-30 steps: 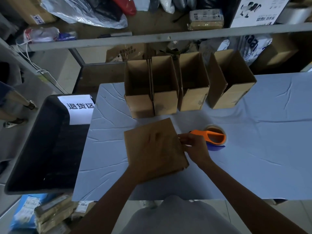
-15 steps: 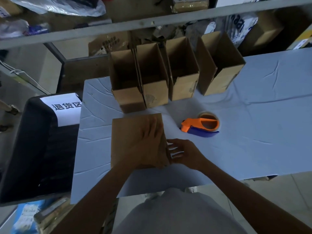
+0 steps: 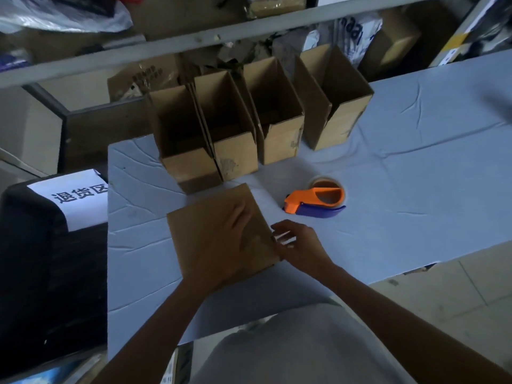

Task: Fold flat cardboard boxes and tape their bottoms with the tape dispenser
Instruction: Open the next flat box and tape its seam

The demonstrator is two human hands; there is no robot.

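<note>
A brown cardboard box (image 3: 199, 239) rests on the blue-covered table (image 3: 415, 189) near its front edge, a flat face turned up. My left hand (image 3: 235, 236) lies palm-down on that face and presses it. My right hand (image 3: 299, 245) is at the box's right edge, fingers spread and fingertips touching the edge. The orange and blue tape dispenser (image 3: 313, 202) lies on the table to the right of the box, a short way beyond my right hand, with nothing holding it.
Several open-topped folded boxes (image 3: 230, 139) stand in a row at the table's back edge. A black bin (image 3: 41, 273) with a white paper sign (image 3: 80, 198) sits left of the table. A grey shelf rail (image 3: 194, 40) with cluttered goods runs behind.
My right hand let go of the tape dispenser and came back to the box's right edge. The dispenser now lies alone on the table. My left hand stayed flat on the box.
</note>
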